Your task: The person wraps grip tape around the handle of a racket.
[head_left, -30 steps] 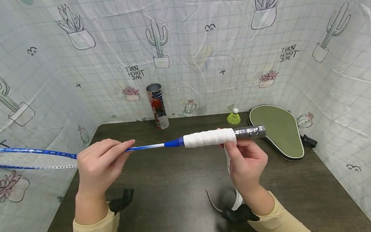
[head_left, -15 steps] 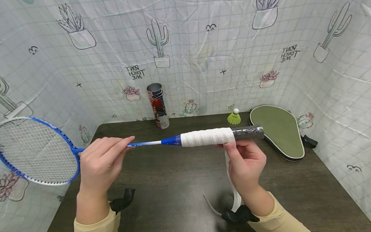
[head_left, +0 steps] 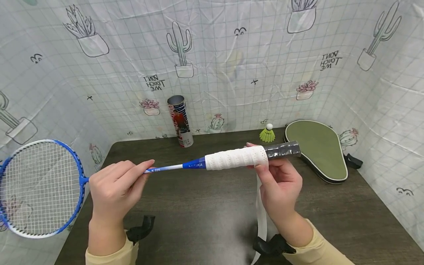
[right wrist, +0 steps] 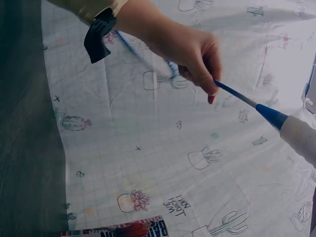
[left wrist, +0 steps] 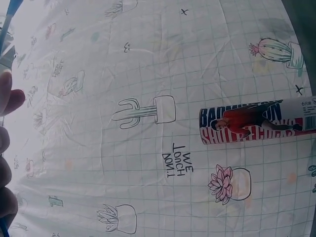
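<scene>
My left hand (head_left: 116,187) pinches the blue and white shaft of a badminton racket (head_left: 193,163), whose strung head (head_left: 43,187) shows face-on at the far left. White perforated grip tape (head_left: 233,158) is wound around most of the handle. Toward the butt end, a dark shiny stretch of handle (head_left: 283,150) is bare. At the edge of the wrap, my right hand (head_left: 281,184) pinches the tape between thumb and fingers. A loose strip of tape (head_left: 261,213) hangs below it. In the right wrist view, the left hand (right wrist: 192,59) holds the shaft.
A shuttlecock tube (head_left: 180,121) stands at the back of the dark table (head_left: 198,206). A yellow shuttlecock (head_left: 267,133) sits at the rear, left of a green paddle-shaped case (head_left: 316,151). A patterned cloth (head_left: 212,55) hangs behind and at both sides.
The racket has rolled about its shaft, so its head has turned from edge-on to face-on. The loose tape has shifted and hangs straighter. Both hands stay nearly in place.
</scene>
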